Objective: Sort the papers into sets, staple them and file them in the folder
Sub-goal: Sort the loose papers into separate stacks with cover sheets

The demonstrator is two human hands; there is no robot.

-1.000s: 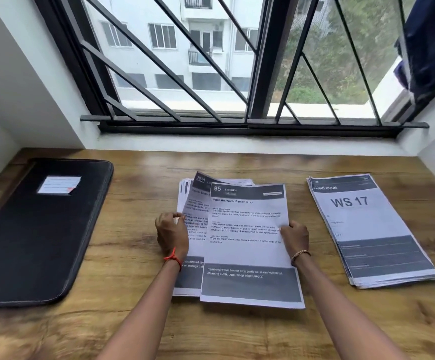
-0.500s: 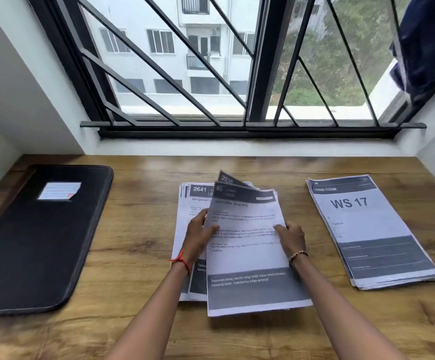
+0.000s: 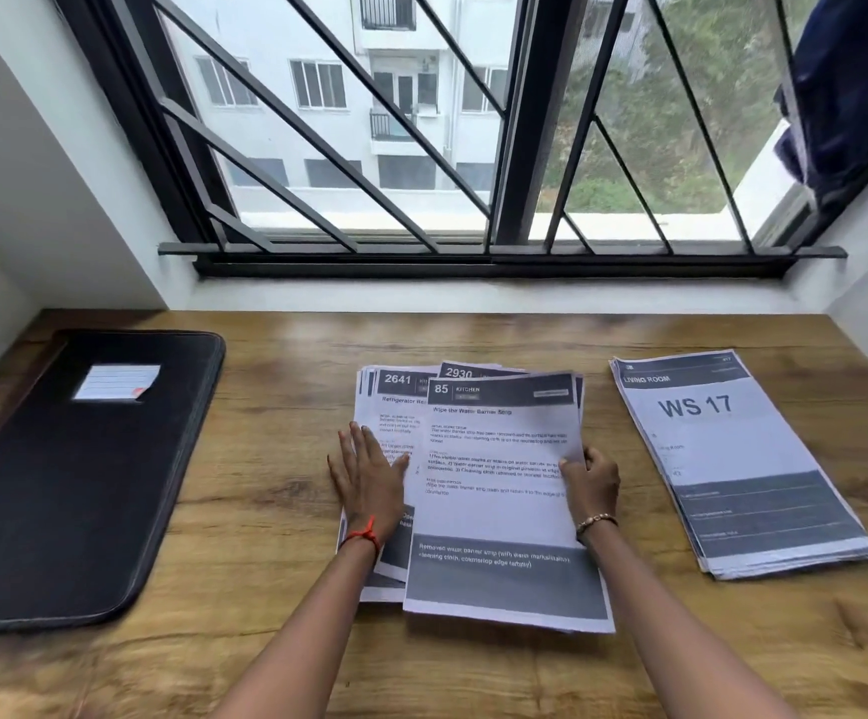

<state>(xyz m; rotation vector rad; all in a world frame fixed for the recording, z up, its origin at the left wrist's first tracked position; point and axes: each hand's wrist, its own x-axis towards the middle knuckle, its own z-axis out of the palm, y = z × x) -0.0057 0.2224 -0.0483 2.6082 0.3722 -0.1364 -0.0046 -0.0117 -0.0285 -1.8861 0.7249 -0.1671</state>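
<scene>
Head view: our left grip (image 3: 369, 480) rests released, flat on the white printed paper stack (image 3: 395, 407); our right grip (image 3: 592, 480) pinches the top grey-banded sheet (image 3: 494, 511).

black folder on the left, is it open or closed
Closed. The black folder lies flat on the table, cover down with its label facing up; no inside or filed papers show.

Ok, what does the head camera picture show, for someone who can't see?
A person's right hand pinches the top sheet, numbered 85; the left hand lies flat on the papers beneath. A black folder and another stack flank them.
</scene>
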